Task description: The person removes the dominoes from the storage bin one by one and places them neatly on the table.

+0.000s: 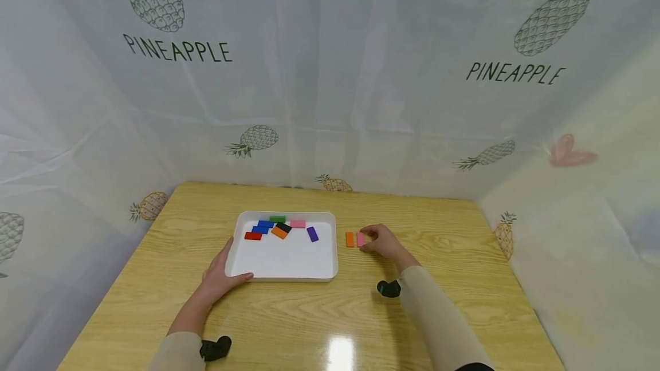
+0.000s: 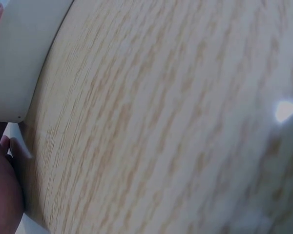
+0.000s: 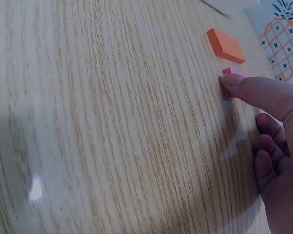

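Observation:
A white tray (image 1: 289, 256) lies on the wooden table, with small flat rectangular blocks in its upper half. My left hand (image 1: 218, 278) holds the tray's near left corner, fingers along the left side and thumb at the front rim. In the left wrist view only part of that hand (image 2: 4, 187) shows, beside the tray wall (image 2: 19, 63). Right of the tray, my right hand (image 1: 384, 243) pinches a pink block (image 1: 360, 239) between thumb and forefinger at its two ends, at the tabletop. An orange block (image 1: 349, 239) lies just left of it, parallel and slightly apart.
Inside the tray are a red block (image 1: 253, 236), two blue ones, a green block (image 1: 277, 219), a black block (image 1: 284, 227) touching an orange one, a pink block (image 1: 297, 224) and a purple block (image 1: 312, 234). A pineapple-print curtain (image 1: 330, 102) hangs behind the table.

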Demonstrator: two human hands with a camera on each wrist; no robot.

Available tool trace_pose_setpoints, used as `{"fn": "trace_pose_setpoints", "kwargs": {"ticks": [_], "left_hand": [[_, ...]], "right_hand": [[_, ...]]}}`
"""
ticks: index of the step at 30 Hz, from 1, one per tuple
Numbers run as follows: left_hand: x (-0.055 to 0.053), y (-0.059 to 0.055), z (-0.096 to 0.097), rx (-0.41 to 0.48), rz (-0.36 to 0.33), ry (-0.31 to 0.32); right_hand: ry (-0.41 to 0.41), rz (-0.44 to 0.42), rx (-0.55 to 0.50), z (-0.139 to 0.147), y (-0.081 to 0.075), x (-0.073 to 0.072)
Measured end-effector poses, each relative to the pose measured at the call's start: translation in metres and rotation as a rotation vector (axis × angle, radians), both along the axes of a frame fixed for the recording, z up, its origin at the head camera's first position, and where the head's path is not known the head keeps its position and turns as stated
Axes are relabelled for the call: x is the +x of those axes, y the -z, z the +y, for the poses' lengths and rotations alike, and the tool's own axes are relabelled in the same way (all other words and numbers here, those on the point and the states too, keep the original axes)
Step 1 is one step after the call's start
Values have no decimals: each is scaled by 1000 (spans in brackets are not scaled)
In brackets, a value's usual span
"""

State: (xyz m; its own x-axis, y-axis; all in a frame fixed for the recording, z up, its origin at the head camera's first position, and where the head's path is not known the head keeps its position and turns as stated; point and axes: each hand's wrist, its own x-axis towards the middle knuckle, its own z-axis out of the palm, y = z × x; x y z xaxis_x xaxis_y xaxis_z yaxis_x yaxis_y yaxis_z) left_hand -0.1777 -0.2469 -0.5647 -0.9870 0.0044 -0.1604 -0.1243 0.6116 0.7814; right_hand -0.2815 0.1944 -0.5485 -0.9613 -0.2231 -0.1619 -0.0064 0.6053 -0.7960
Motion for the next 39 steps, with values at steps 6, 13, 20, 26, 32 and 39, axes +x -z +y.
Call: {"fn": "trace_pose_setpoints", "kwargs": {"ticks": [6,13,20,26,32,39], "left_hand": [[0,-1,0,6,-14,0],[0,-2,0,-1,-19,-3],[1,0,-2,-6,-20,-8],[1,-1,-3,-3,-17,-7],[0,-1,-2,1,-20,-5],[-1,3,-1,6,5,-8]], "right_hand": [[-5,22,22,1,0,-3],[-15,15,22,0,-2,-4],[-41,1,29,-6,-21,-7],[-99,37,19,-24,-41,-11],[-153,44,-27,-48,-52,-10],[-167,54,-6,-71,-59,-9]]}}
